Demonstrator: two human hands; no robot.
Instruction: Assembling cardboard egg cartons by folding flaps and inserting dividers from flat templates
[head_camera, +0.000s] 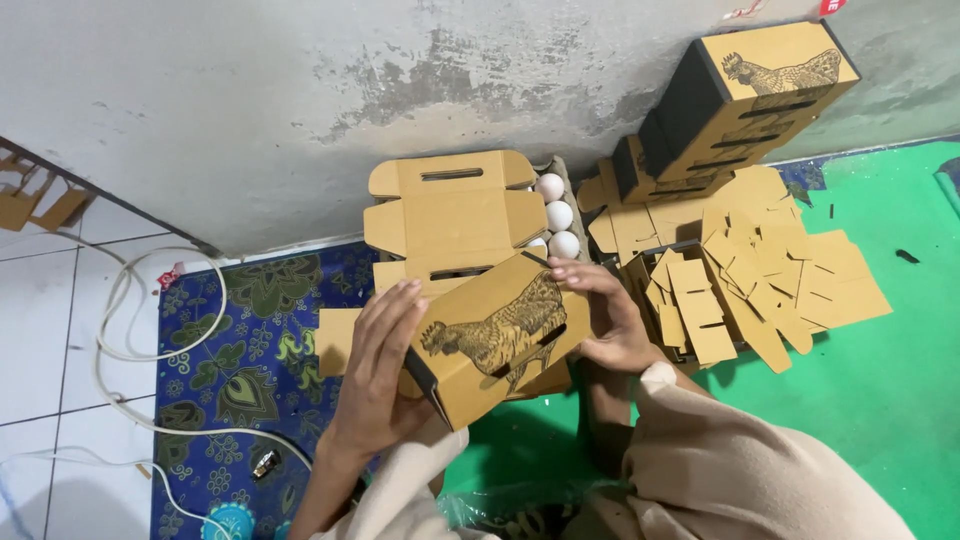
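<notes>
I hold a closed brown cardboard box (495, 335) with a black hen drawing on its side, tilted, in front of me. My left hand (378, 370) grips its left end, fingers laid over the top edge. My right hand (603, 318) holds the right end, thumb beneath. Behind the box lies an unfolded cardboard box blank (455, 215), covering most of an egg tray with three white eggs (558, 215) showing at its right.
A stack of closed hen-printed boxes (745, 95) leans on the grey wall at the upper right. A heap of flat cardboard blanks (745, 270) lies on a green mat (880, 400). A blue patterned cloth (240, 370) and white cables (120, 330) are on the left.
</notes>
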